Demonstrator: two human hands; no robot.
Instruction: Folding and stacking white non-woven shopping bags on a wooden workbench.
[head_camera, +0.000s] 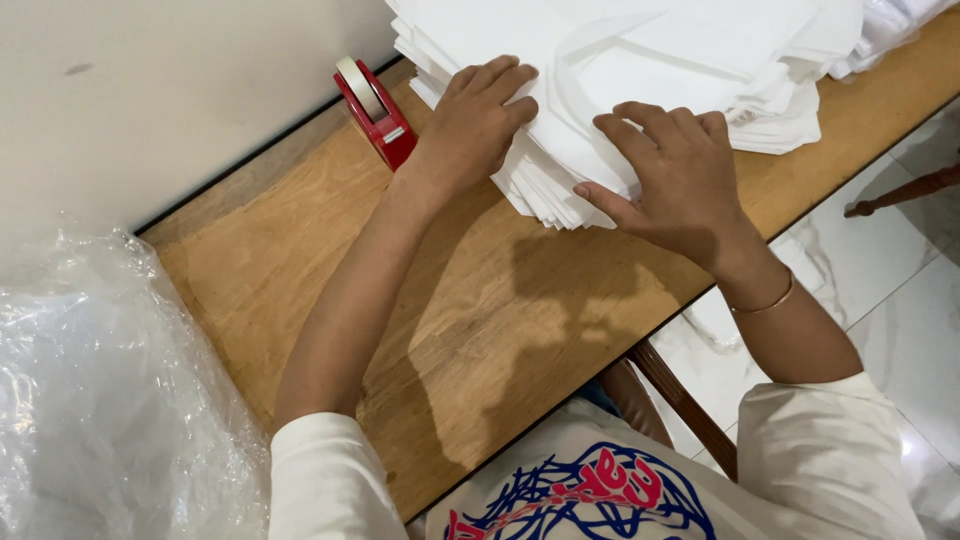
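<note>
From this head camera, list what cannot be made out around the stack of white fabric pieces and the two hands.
- Stack of white fabric pieces: far end cut off by the top edge of the head view.
- Top sheet under the left hand and right hand: covered by the palms.
- Red tape dispenser: base partly hidden behind the left wrist.
- Clear plastic sheeting: contents unreadable through glare and crumples.
</note>
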